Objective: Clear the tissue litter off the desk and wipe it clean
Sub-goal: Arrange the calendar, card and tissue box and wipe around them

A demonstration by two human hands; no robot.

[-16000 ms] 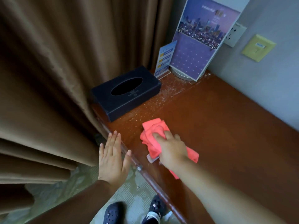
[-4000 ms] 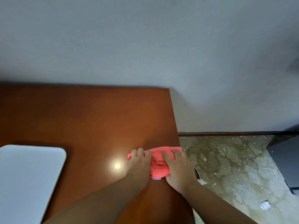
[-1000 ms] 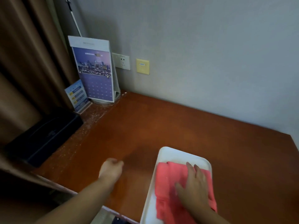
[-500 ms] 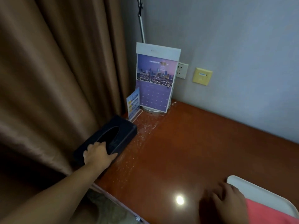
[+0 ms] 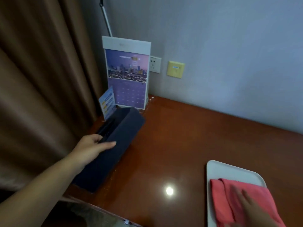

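Where the near edge of the desk (image 5: 180,136) cuts across the lower left, patterned carpet (image 5: 85,215) shows just below it. At near right a white tray (image 5: 229,171) with rounded corners lies flat on the glossy red-brown wood, and the folded red cloth (image 5: 229,194) lies inside it. The right hand (image 5: 250,212), blurred, rests flat on that cloth with fingers extended, gripping nothing. A bright glare spot (image 5: 169,191) sits on bare polished wood between tray and box; this middle stretch is the widest open run. The left hand (image 5: 91,148) grips the dark rectangular tissue box (image 5: 118,141), thumb across its broad face and fingers curled over its upper edge. The box is tipped up on its long side near the desk's left edge. A brown pleated curtain (image 5: 41,79) hangs close on that side. Behind the box, a small blue card (image 5: 107,102) and a purple calendar (image 5: 127,82) stand upright, crowding the far corner. The grey wall carries a white socket (image 5: 155,64), a yellow plate (image 5: 175,69) and a thin pole (image 5: 105,17).
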